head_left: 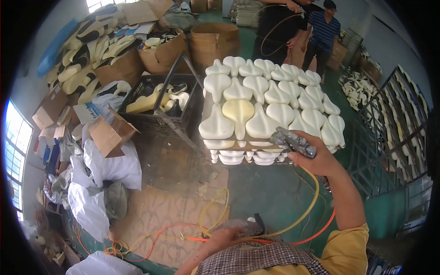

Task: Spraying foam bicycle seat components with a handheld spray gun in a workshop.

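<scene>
My right hand (316, 156) grips a metal spray gun (295, 142) with a yellow hose (314, 192) hanging from it. The gun is over the near right side of a stack of white saddle-shaped foam pads (280, 114), set in close rows on a board. One pad (238, 112) in the front row is yellower than the others. Another layer of pads (231, 158) shows beneath the board. My left hand (224, 240) is low in front of my checked apron (256, 261), beside the yellow and orange hoses. Its fingers are blurred, so its hold is unclear.
A black crate (158, 103) of pads stands left of the stack, near cardboard drums (215, 43). White sacks (112, 160) and a stained cardboard sheet (169, 215) lie to the left. Hoses (119, 247) coil across the floor. A rack (389, 133) stands right. Two people (323, 30) are beyond the stack.
</scene>
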`<state>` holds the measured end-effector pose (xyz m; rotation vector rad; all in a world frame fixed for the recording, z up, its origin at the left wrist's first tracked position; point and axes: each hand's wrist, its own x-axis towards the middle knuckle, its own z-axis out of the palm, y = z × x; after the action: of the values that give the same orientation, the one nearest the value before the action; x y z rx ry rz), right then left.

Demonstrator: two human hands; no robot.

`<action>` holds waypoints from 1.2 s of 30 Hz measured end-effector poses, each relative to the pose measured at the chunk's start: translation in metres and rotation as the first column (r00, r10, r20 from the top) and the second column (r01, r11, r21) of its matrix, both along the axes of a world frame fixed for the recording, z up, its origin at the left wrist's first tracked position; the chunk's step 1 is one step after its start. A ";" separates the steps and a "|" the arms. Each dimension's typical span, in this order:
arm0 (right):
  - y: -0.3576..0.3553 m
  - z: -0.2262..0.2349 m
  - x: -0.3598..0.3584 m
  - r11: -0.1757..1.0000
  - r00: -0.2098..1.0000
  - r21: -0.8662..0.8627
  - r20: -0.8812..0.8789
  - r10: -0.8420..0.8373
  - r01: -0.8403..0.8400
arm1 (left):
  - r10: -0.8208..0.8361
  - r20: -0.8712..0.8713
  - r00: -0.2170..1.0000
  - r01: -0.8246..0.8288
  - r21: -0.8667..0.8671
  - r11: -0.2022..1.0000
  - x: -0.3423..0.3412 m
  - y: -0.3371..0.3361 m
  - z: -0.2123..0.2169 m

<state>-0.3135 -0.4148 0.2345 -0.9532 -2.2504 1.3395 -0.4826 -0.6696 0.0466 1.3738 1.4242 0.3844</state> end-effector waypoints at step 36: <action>-0.007 -0.110 0.433 0.557 0.417 -0.373 -0.393 -0.820 0.742 | 0.028 0.198 0.980 -0.019 -0.048 0.999 0.192 0.296 -0.123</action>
<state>0.1200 -0.4216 0.1242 -1.2616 -1.0092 1.0903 -0.2906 -0.3734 -0.0762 1.2459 1.2773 0.4878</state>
